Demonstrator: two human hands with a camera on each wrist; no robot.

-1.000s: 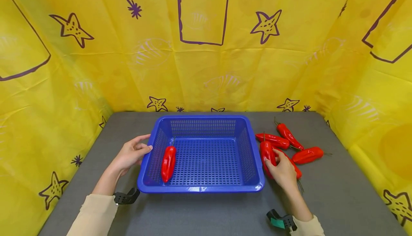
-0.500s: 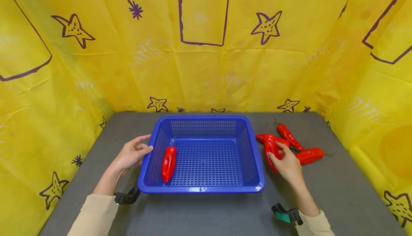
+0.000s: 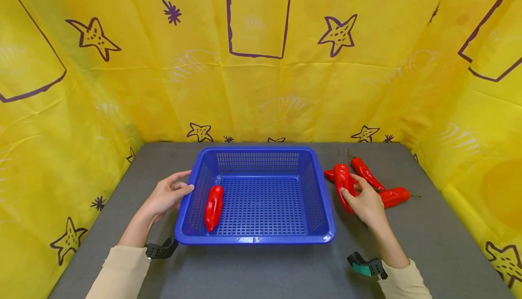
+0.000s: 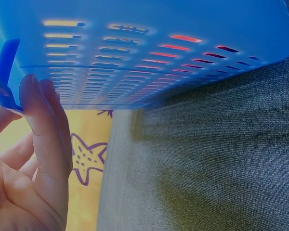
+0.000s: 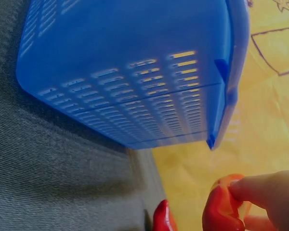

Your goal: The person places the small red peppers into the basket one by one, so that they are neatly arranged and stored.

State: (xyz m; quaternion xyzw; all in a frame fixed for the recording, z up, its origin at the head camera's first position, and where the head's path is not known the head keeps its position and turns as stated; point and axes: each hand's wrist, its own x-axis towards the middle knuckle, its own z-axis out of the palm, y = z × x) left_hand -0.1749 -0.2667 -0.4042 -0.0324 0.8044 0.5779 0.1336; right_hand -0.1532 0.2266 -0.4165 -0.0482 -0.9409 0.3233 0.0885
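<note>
A blue plastic basket [image 3: 261, 240] stands on the grey table, with one red pepper [image 3: 214, 208] lying at the left of its floor. My left hand [image 3: 167, 195] holds the basket's left rim, thumb over the edge and fingers outside; the left wrist view shows fingertips [image 4: 30, 89] under the lip. Right of the basket, my right hand [image 3: 367, 199] pinches another red pepper [image 3: 343, 185] between thumb and fingers, its stem pointing away. This pepper [image 5: 220, 209] shows beside the thumb in the right wrist view, apart from the basket wall.
Several more red peppers lie around my right hand: one [image 3: 329, 175] partly behind the held pepper, one [image 3: 367, 173] farther back, one [image 3: 394, 196] to the right. A yellow patterned cloth [image 3: 261, 99] encloses the back and sides of the table [image 3: 261, 272].
My right hand, gripping the red pepper, has shifted a little away from me and to the right. A pepper that lay diagonally beneath that hand is out of sight. The left hand stays put.
</note>
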